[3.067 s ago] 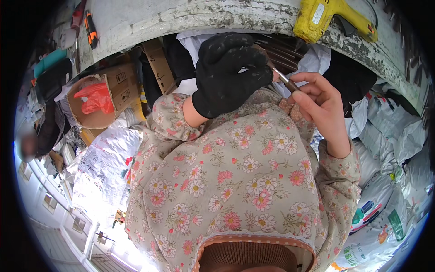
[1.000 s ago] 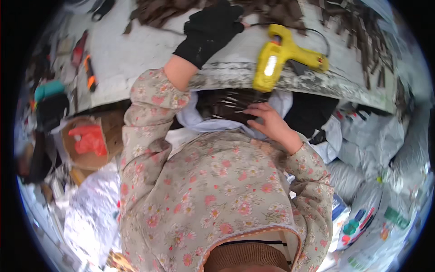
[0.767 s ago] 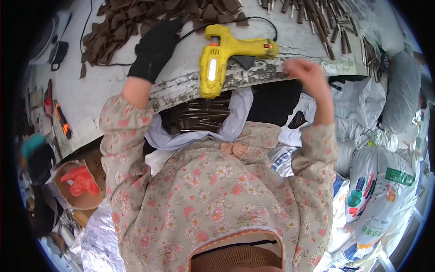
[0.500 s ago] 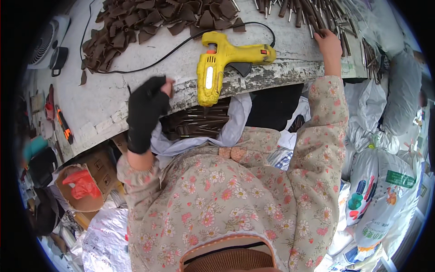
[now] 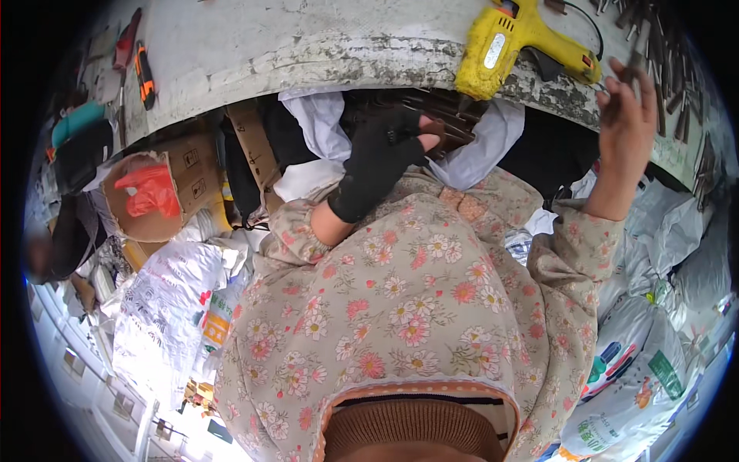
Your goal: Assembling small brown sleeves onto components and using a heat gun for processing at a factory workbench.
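My left hand [image 5: 382, 160], in a black fingerless glove, is in front of the table edge, over an open white bag [image 5: 488, 146]. Its bare thumb and fingertip come together around something brown that blends with the brown sticks [image 5: 459, 123] in the bag. My bare right hand [image 5: 625, 127] is raised at the table's right edge, its fingers curled and smeared by motion. A blurred brown stick [image 5: 637, 68] shows between them. Just left of this hand lies a yellow glue gun [image 5: 527, 42], nozzle over the table's front edge.
More metal-tipped brown sticks [image 5: 677, 85] lie on the table's right side. An orange-and-black cutter [image 5: 144, 75] rests at the left. Under the table stands a cardboard box [image 5: 191, 173] holding a red plastic bag [image 5: 146, 191]. Stuffed plastic bags [image 5: 627, 385] crowd the right side.
The view has swung left and down. My left hand has come from above the table to over the white bag. My right hand has drawn back from the stick pile.
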The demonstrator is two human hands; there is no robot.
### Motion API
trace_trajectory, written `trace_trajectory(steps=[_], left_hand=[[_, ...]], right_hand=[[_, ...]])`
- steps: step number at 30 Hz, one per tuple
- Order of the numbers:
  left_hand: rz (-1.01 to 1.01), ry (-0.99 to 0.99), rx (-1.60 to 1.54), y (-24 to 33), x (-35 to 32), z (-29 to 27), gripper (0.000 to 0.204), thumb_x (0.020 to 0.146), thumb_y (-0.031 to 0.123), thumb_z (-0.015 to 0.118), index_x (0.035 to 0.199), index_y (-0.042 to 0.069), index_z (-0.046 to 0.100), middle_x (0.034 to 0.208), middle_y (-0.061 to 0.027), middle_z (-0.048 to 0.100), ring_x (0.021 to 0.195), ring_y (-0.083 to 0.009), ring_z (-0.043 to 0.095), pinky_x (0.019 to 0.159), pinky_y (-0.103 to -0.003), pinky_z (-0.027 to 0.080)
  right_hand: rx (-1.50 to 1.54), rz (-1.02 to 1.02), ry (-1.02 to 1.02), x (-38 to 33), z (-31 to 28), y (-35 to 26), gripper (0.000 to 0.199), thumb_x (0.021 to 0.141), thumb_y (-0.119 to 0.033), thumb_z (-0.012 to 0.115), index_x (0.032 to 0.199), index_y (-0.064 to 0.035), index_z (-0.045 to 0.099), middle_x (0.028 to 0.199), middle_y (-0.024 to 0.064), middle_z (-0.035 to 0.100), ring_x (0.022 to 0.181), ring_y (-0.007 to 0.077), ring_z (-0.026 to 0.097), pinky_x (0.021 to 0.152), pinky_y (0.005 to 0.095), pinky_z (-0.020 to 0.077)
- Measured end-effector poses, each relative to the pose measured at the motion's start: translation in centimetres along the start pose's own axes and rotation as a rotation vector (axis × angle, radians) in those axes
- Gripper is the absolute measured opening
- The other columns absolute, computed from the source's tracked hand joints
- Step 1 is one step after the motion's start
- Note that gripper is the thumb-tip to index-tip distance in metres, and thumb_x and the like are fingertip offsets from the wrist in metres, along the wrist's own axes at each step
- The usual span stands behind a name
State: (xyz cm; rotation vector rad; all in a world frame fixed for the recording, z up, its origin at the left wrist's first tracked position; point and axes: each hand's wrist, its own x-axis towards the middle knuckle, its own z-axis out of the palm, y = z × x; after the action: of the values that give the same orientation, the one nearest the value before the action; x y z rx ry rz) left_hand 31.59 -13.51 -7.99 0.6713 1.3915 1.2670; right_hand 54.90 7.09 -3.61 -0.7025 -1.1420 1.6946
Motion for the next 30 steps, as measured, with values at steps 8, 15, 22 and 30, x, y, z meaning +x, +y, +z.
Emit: trace_trajectory(steps=[8, 15, 22, 30], left_hand=[[-0.09, -0.005, -0.034, 0.4, -0.4, 1.1, 0.023, 0.076, 0.006, 0.065, 0.096, -0.001, 0.058, 0.075, -0.0035, 0.059, 0.059, -0.0075, 0.054, 0.05, -0.021, 0.043], [-0.183, 0.008, -0.131, 1.5, -0.1, 1.5, 0.023, 0.077, 0.01, 0.065, 0.096, 0.0, 0.058, 0.072, -0.0019, 0.058, 0.053, -0.0058, 0.051, 0.047, -0.02, 0.04], [-0.132, 0.011, -0.075, 0.8, 0.0, 1.4, 0.024, 0.077, 0.015, 0.065, 0.097, 0.002, 0.059, 0.072, 0.0005, 0.059, 0.059, -0.003, 0.05, 0.049, -0.018, 0.038], [-0.115, 0.064, -0.089, 0.5, -0.4, 0.9, 0.018, 0.081, 0.017, 0.062, 0.091, 0.003, 0.059, 0.067, 0.0003, 0.055, 0.057, -0.0054, 0.048, 0.052, -0.019, 0.038]], right_hand=[[-1.53, -0.167, -0.099, -1.1, 6.3, 2.6, 0.055, 0.077, -0.022, 0.064, 0.128, -0.0138, 0.043, 0.116, 0.0069, 0.054, 0.068, 0.0129, 0.052, 0.064, 0.026, 0.0448], [-1.601, -0.17, -0.114, 0.3, 5.5, 2.7, 0.059, 0.07, -0.028, 0.071, 0.122, -0.0142, 0.049, 0.122, 0.0084, 0.051, 0.069, 0.0172, 0.057, 0.066, 0.029, 0.0473], [-1.576, -0.326, -0.214, 1.1, 3.9, 2.9, 0.052, 0.07, -0.022, 0.071, 0.119, -0.0151, 0.052, 0.113, 0.0051, 0.057, 0.091, 0.0228, 0.059, 0.077, 0.0304, 0.0464], [-1.552, -0.119, -0.103, -0.4, 5.8, 2.9, 0.051, 0.073, -0.018, 0.068, 0.121, -0.0152, 0.051, 0.118, 0.0057, 0.052, 0.094, 0.021, 0.057, 0.079, 0.0309, 0.0456]])
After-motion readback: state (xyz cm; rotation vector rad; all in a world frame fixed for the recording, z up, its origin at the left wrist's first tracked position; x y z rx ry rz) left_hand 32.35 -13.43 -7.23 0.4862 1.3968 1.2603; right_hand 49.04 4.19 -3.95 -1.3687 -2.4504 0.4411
